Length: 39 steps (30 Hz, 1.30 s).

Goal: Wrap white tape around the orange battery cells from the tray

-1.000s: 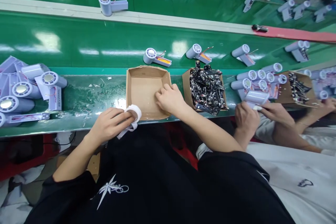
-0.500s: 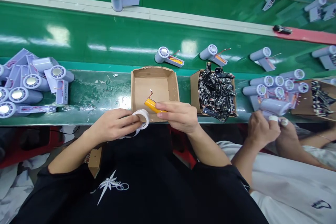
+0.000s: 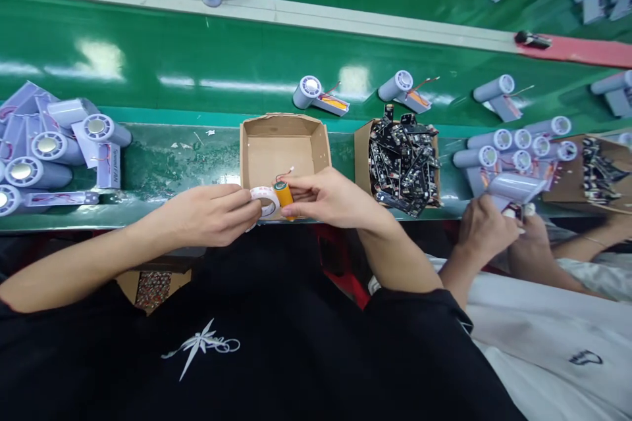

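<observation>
My left hand [image 3: 217,214] pinches a roll of white tape [image 3: 266,200] at the bench's front edge. In my right hand [image 3: 336,197] is an orange cylindrical battery [image 3: 284,194], held between thumb and fingers, its top end tipped up. Thin wires with a small white plug rise from the battery. The roll and the battery sit side by side, close together; whether tape sticks to the battery I cannot tell. Just behind both hands stands an open cardboard box [image 3: 284,156], with only its bare bottom showing.
A cardboard box of black circuit boards [image 3: 405,161] stands right of my hands. Lilac fan housings [image 3: 54,148] are heaped at left, with more along the green belt [image 3: 207,52]. At right, a co-worker's hands [image 3: 488,230] hold another housing.
The battery has turned from lying slantwise to more upright and come against the tape roll. My right hand has moved slightly left. The co-worker's hands have shifted a little.
</observation>
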Each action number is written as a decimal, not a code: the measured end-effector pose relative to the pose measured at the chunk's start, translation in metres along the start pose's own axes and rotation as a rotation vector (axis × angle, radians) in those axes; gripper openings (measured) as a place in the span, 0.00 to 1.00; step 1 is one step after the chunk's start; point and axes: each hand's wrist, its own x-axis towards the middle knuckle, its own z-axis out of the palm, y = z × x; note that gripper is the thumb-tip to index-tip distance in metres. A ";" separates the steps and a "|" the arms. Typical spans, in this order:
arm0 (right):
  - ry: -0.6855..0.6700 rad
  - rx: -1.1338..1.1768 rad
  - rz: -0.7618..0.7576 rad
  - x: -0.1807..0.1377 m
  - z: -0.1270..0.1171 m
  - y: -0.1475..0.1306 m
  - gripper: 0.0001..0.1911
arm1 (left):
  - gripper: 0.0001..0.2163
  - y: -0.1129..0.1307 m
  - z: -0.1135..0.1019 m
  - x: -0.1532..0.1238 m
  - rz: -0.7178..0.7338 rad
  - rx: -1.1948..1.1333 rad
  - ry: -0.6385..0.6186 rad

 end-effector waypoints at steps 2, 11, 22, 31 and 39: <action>0.125 0.095 -0.017 0.005 0.009 -0.003 0.25 | 0.12 -0.002 -0.004 0.006 0.002 0.048 0.034; 0.951 0.590 -0.377 0.016 0.036 0.022 0.23 | 0.08 0.056 0.047 0.010 -0.315 -0.113 0.497; 0.924 0.437 -0.431 0.006 0.000 0.044 0.24 | 0.16 0.035 0.061 -0.155 -1.109 -0.048 0.108; 0.928 0.471 -0.342 -0.010 0.002 0.068 0.32 | 0.18 0.011 0.030 -0.175 -1.388 0.076 -0.157; 0.901 0.501 -0.303 -0.035 0.011 0.081 0.31 | 0.15 -0.069 0.016 -0.185 -1.247 0.128 -0.185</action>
